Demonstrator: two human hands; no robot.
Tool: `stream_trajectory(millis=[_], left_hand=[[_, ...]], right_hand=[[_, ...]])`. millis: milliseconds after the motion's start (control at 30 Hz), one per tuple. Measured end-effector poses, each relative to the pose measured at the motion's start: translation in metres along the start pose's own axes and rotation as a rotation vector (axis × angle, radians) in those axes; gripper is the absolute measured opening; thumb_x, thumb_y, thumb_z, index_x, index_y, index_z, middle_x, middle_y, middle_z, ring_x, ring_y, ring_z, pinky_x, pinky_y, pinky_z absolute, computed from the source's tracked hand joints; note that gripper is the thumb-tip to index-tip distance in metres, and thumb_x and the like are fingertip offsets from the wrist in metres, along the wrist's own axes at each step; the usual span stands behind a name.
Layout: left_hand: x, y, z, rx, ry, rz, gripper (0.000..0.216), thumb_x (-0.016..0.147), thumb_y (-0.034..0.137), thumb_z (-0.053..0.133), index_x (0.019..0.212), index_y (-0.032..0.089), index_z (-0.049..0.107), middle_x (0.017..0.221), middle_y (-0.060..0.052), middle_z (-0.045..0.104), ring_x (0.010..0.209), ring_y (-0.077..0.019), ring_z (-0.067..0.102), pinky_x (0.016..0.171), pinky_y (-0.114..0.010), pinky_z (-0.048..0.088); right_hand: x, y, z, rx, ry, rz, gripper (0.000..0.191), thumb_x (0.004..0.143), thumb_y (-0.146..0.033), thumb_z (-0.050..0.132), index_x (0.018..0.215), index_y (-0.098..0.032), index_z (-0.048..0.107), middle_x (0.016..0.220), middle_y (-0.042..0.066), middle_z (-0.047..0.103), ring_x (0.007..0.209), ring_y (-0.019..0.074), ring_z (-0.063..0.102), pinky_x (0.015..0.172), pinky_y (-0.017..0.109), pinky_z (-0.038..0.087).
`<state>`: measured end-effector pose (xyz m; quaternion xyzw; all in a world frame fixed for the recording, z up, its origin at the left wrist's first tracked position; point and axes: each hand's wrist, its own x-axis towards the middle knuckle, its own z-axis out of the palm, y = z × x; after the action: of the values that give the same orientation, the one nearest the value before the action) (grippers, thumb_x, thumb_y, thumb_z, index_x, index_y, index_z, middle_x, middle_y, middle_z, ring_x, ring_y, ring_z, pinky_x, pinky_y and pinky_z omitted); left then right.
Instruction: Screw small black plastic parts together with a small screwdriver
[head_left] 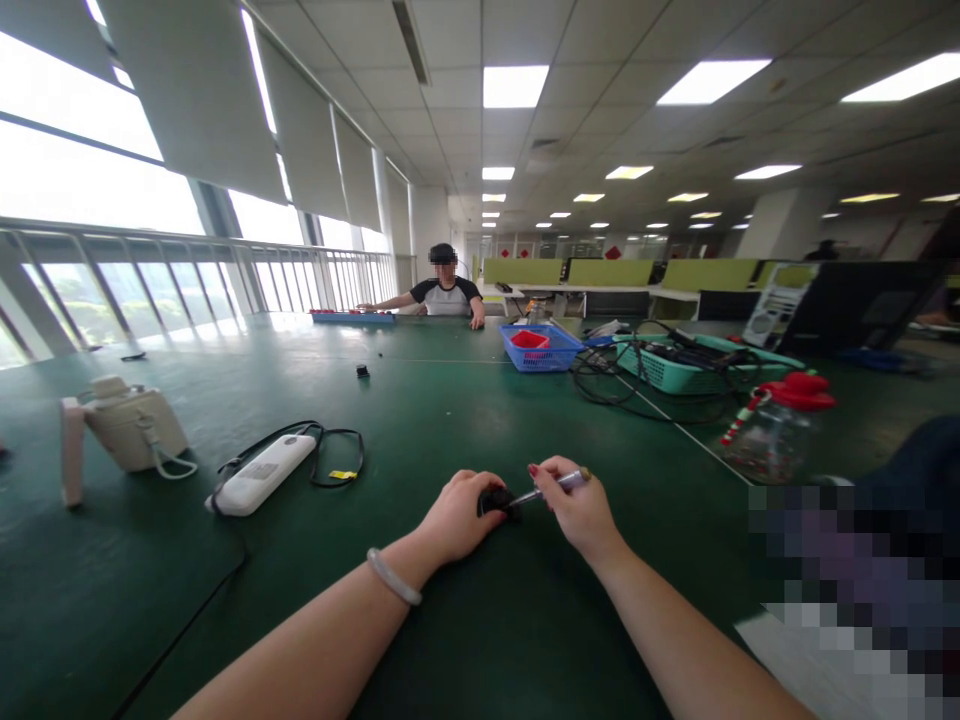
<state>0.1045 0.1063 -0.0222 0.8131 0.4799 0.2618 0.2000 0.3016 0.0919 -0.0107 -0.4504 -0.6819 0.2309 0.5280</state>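
Observation:
My left hand is closed around a small black object resting on the green table; my fingers cover much of it, so its kind is unclear. My right hand grips a screwdriver with a pale, translucent-looking handle between thumb and fingers. The screwdriver slants down to the left, its metal shaft reaching the black object. Whether the tip sits in a screw is too small to see.
A white power bank-like device with a black cord and a beige bottle lie left. Ahead are a tiny black piece, a blue basket and a teal basket of cables. A red-lidded jar stands right. Another person sits opposite.

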Motion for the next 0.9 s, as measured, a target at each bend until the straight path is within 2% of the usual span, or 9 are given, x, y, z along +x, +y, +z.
stream_trajectory(millis=[233, 600, 900], left_hand=[[0.000, 0.001, -0.001, -0.001, -0.015, -0.014, 0.035, 0.077, 0.026, 0.067, 0.112, 0.027, 0.064, 0.107, -0.003, 0.067, 0.106, -0.0230, 0.059, 0.098, -0.037, 0.044], [0.000, 0.003, -0.002, 0.013, -0.024, -0.016, 0.032, 0.077, 0.028, 0.065, 0.109, 0.028, 0.064, 0.107, -0.002, 0.068, 0.104, -0.0230, 0.060, 0.096, -0.036, 0.045], [-0.001, 0.004, -0.003, 0.014, -0.026, -0.018, 0.032, 0.077, 0.030, 0.065, 0.109, 0.028, 0.064, 0.108, -0.002, 0.068, 0.105, -0.0236, 0.059, 0.096, -0.037, 0.045]], right_hand=[[0.001, 0.008, 0.002, 0.085, 0.033, 0.073, 0.033, 0.079, -0.052, 0.069, 0.079, -0.023, 0.053, 0.054, -0.004, 0.052, 0.045, 0.0139, 0.048, 0.044, 0.025, 0.036], [0.003, 0.019, 0.005, 0.261, 0.089, 0.138, 0.042, 0.073, -0.052, 0.075, 0.087, -0.024, 0.046, 0.057, -0.007, 0.052, 0.045, 0.0128, 0.049, 0.044, 0.024, 0.040], [0.002, 0.012, 0.002, 0.277, 0.073, 0.151, 0.047, 0.070, -0.056, 0.076, 0.086, -0.023, 0.046, 0.057, -0.007, 0.053, 0.047, 0.0131, 0.052, 0.046, 0.024, 0.043]])
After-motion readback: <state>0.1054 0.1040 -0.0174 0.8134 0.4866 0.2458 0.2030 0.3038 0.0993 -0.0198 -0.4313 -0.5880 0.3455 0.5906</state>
